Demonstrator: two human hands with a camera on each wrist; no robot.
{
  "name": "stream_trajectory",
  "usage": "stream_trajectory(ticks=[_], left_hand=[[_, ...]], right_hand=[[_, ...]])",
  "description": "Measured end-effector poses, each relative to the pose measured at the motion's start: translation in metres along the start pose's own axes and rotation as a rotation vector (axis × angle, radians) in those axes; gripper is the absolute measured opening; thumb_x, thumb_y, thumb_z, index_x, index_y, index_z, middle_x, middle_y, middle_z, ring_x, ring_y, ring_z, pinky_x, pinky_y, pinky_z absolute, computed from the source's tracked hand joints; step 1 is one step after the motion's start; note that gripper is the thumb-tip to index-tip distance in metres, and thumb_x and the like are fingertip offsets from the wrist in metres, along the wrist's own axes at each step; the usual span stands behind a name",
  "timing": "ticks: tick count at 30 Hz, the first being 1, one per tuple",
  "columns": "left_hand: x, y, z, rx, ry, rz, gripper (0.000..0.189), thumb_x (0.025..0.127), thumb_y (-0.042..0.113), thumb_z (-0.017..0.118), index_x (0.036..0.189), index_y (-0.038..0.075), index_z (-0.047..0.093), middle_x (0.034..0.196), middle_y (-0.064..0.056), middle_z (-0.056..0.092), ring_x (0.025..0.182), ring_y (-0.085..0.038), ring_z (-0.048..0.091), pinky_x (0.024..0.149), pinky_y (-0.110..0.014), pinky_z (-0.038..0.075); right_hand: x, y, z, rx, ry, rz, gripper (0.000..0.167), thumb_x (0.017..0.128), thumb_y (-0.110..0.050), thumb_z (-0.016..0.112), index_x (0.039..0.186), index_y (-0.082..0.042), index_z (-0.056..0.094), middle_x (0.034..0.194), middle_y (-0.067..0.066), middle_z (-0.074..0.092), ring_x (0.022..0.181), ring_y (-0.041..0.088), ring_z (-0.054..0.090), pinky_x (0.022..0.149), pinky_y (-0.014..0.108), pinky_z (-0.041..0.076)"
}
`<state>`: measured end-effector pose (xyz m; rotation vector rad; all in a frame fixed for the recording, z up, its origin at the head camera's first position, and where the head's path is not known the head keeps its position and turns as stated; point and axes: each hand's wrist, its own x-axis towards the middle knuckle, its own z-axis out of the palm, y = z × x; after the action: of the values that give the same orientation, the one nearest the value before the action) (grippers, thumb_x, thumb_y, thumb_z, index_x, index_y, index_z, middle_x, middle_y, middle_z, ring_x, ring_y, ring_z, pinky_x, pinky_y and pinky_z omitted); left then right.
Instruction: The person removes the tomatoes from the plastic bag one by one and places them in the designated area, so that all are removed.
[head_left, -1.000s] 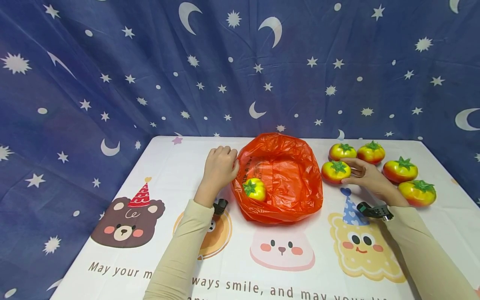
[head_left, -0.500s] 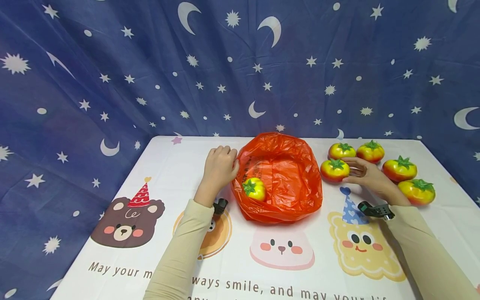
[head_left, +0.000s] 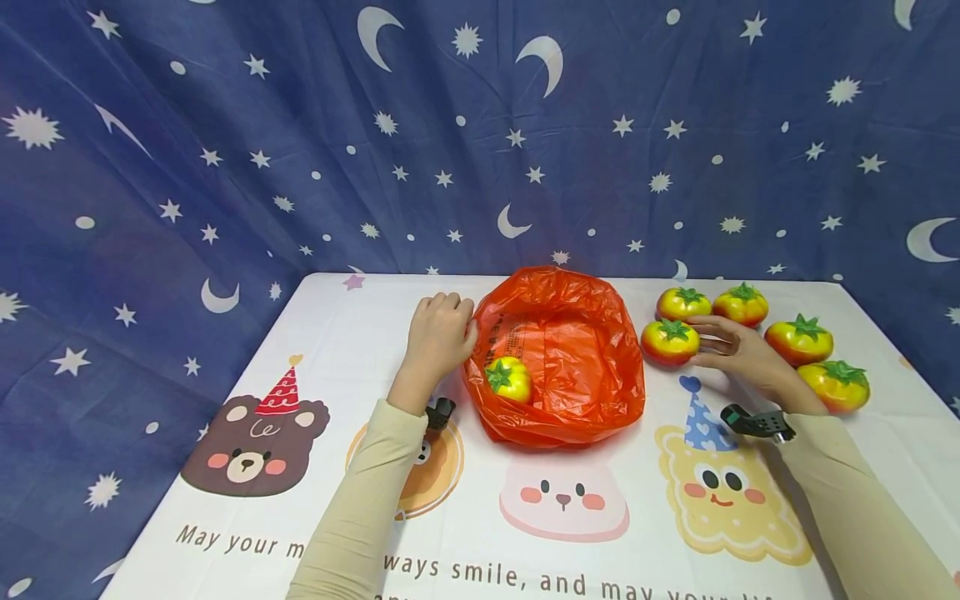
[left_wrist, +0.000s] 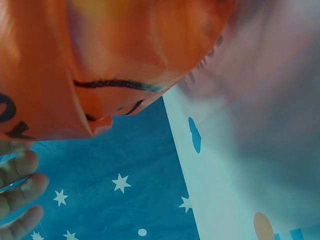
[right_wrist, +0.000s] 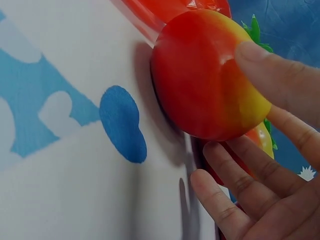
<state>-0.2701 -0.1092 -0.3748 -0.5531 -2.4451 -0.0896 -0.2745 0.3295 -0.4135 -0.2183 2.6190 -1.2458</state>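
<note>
My left hand [head_left: 441, 333] grips the left rim of a red plastic bag [head_left: 570, 358], which stands with its mouth wide. In the left wrist view, several fingers [left_wrist: 25, 187] show beside the bag's orange-looking wall [left_wrist: 120, 55]. One yellow-and-red tomato [head_left: 512, 379], apparently artificial, lies inside the bag at the left. My right hand [head_left: 742, 354] is at the right side of another tomato [head_left: 670, 342] just outside the bag. In the right wrist view its thumb overlaps that tomato [right_wrist: 200, 75], while the other fingers [right_wrist: 245, 185] reach loosely spread beneath and behind it.
Behind the right hand sit two tomatoes, a near-left one [head_left: 683, 302] and a farther-right one [head_left: 741, 305]. To its right lie two more tomatoes, one [head_left: 799, 340] behind the other [head_left: 834, 386]. A printed white cloth [head_left: 300, 433] covers the table; a blue star-patterned curtain [head_left: 420, 208] hangs behind.
The tomato beside my right hand has shifted very slightly left, and the right hand has drawn slightly to the right. My left hand and the bag stay put.
</note>
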Motion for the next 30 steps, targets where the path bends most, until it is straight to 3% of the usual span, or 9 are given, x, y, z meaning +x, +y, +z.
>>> stream_trajectory(ticks=[13, 23, 28, 30], left_hand=[[0.0, 0.0, 0.001, -0.005, -0.006, -0.005, 0.013, 0.082, 0.016, 0.06, 0.075, 0.006, 0.061, 0.071, -0.008, 0.059, 0.068, -0.026, 0.056, 0.067, -0.039, 0.046], [-0.001, 0.0, 0.001, -0.01, 0.006, -0.001, 0.013, 0.082, 0.015, 0.06, 0.074, 0.005, 0.06, 0.072, -0.009, 0.06, 0.068, -0.027, 0.057, 0.066, -0.039, 0.045], [-0.001, 0.0, 0.002, -0.01, 0.006, 0.0, 0.013, 0.082, 0.015, 0.06, 0.074, 0.005, 0.06, 0.071, -0.009, 0.06, 0.068, -0.027, 0.057, 0.066, -0.039, 0.046], [-0.001, 0.0, 0.002, -0.008, 0.005, -0.001, 0.013, 0.082, 0.015, 0.061, 0.074, 0.005, 0.06, 0.071, -0.009, 0.06, 0.068, -0.026, 0.057, 0.066, -0.039, 0.046]], right_hand=[[-0.003, 0.002, -0.007, -0.04, 0.009, -0.019, 0.074, 0.087, -0.034, 0.063, 0.145, -0.006, 0.028, 0.145, 0.022, 0.036, 0.13, 0.042, 0.04, 0.097, 0.045, 0.04], [-0.008, -0.001, -0.014, -0.04, 0.006, -0.003, 0.072, 0.089, -0.035, 0.061, 0.146, -0.008, 0.028, 0.145, 0.023, 0.039, 0.131, 0.041, 0.038, 0.1, 0.054, 0.037], [-0.012, -0.003, -0.02, -0.032, 0.01, 0.004, 0.071, 0.088, -0.034, 0.062, 0.146, -0.01, 0.028, 0.144, 0.021, 0.04, 0.128, 0.03, 0.044, 0.102, 0.055, 0.035], [-0.014, -0.005, -0.022, -0.03, 0.011, 0.0, 0.071, 0.088, -0.034, 0.063, 0.146, -0.01, 0.029, 0.144, 0.022, 0.04, 0.122, 0.018, 0.048, 0.102, 0.055, 0.036]])
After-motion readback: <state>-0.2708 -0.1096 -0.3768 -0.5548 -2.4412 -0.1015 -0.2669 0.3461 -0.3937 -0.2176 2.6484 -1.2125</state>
